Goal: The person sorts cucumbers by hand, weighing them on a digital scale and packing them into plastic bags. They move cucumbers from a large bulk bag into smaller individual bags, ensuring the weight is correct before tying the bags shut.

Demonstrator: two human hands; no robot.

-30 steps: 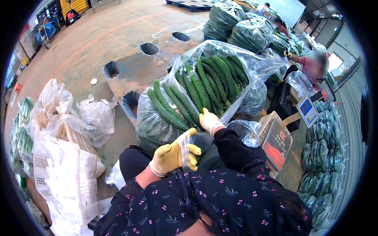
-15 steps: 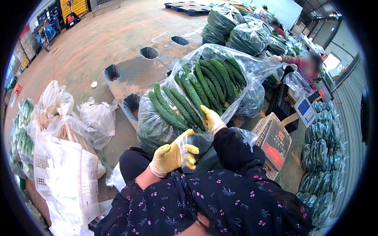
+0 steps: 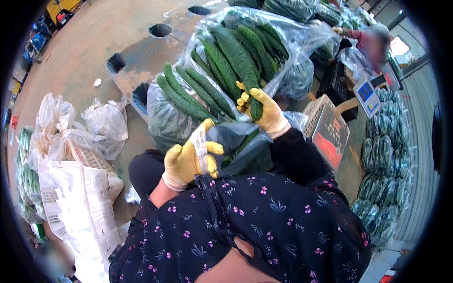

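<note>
My right hand (image 3: 270, 113), in a yellow glove, is closed round the near end of a long dark green cucumber (image 3: 241, 63). The cucumber's far part lies over other cucumbers (image 3: 191, 96) in a large clear plastic bag (image 3: 165, 125). Closer to my body, my left hand (image 3: 186, 158), also gloved in yellow, has the rim of a smaller plastic bag (image 3: 224, 134) stretched across its spread fingers. This smaller bag hangs in front of my lap, with something green inside it. The right fingertips are partly hidden behind the cucumber.
A scale with a display (image 3: 366, 96) stands right, near a pale crate (image 3: 311, 115). Packed bags of cucumbers (image 3: 382, 155) line the right wall. At left is a white crate (image 3: 106, 221) with plastic on it. Another person's arm (image 3: 349, 33) reaches in at upper right.
My right hand has taken hold of a cucumber and lifted its near end toward me. My left hand keeps the small bag. The whole view has shifted with my head.
</note>
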